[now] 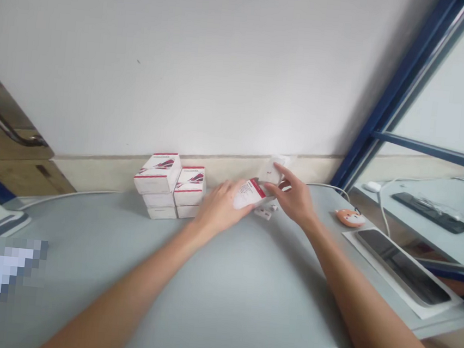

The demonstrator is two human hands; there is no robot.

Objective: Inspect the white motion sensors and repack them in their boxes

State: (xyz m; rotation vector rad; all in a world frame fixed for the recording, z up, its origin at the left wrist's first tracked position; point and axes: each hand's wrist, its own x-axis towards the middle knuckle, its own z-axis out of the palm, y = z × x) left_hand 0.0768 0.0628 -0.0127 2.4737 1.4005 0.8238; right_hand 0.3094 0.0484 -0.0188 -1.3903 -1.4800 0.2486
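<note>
White card carton [250, 193] with a red band resting in a narrow hold under the left hand [223, 203], just beside the stacked cartons [169, 185]. Flat, spread fingers steadying it well, keeping its corners off the stack. Right hand [291, 195] opening toward a clear plastic sleeve [275, 170], fingertips meeting it, any real grip impossible to tell. Small white pieces [264, 212] lying just below. Underneath, a pale grey table [245, 295] curving away, a white cable [69, 196] trailing along its back edge, an orange fox-faced figure [349, 218] and a black-screened device [401, 267] sitting off to the right, a blue window frame [404, 86] rising against a white wall [186, 54].
</note>
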